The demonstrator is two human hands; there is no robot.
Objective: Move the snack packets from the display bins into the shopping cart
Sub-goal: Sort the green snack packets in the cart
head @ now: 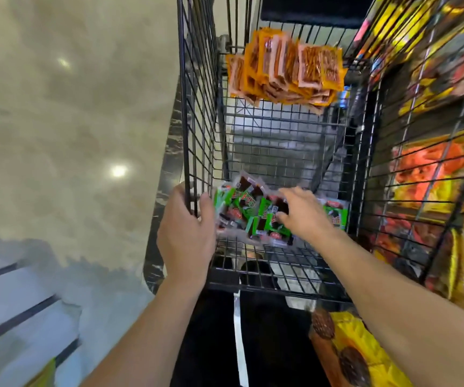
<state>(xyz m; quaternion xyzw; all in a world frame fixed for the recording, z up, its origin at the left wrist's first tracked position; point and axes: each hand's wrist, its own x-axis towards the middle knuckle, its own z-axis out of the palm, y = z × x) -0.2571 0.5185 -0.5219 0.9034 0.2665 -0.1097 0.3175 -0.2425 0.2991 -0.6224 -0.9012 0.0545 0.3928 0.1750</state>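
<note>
The green packets lie at lower centre of the frame inside the shopping cart, spread left to right between 2 hands. The right hand is nearer, fingers curled onto them; blur hides any pinch. The left hand grips the cart's wire wall.

I see a black wire-mesh shopping cart. At its near end, small glossy snack packets are bright green, dark red and black. At its far end, flat snack packets are orange and pale pink. On the right, black-wire display bins show yellow, orange and red packaging. On the left, the glossy floor is mottled beige.
</note>
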